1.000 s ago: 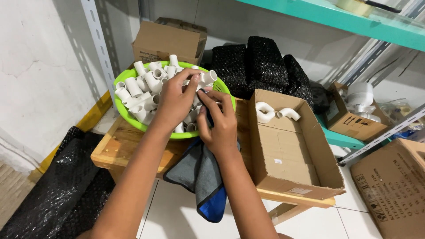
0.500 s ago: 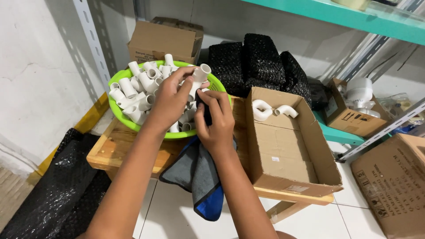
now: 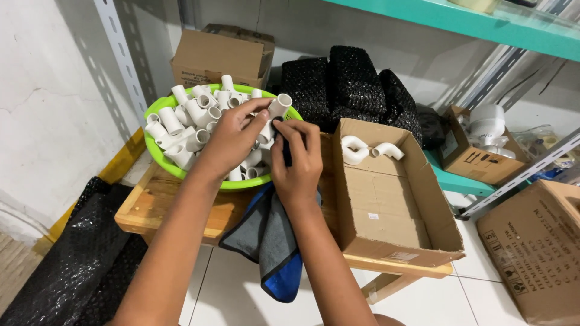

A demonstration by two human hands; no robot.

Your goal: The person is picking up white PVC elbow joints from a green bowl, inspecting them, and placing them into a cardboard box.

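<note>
- Black bubble-textured wrap [image 3: 72,253] heaped on the floor at far left, against a white wall.
- Wooden surface [image 3: 163,205] low to the floor, carrying a lime green basin [image 3: 158,158] piled with white pipe fittings [image 3: 187,118].
- Brown closed carton [image 3: 220,57] behind the basin, by the wall.
- Left hand [image 3: 232,139] over the basin's right half, grip clamped on one white pipe fitting [image 3: 275,111], thumb and fingers wrapped around its body, open end tilted up to the right.
- Right hand [image 3: 296,160] just beside it, touching the same fitting; fingers pinched together on a dark cloth edge [image 3: 284,142] pressed against the fitting's side.
- Grey and blue cloth [image 3: 272,247] hanging below the right wrist, over the surface's front edge.
- Black wrapped bundles [image 3: 350,84] stacked behind the hands, under a teal shelf [image 3: 471,21].
- Open brown cardboard box [image 3: 393,199] on the surface to the right of the hands, with two white elbow fittings [image 3: 368,150] lying at its far end.
- More cartons [image 3: 483,154] at far right, one with white fittings, another on the tiled floor.
</note>
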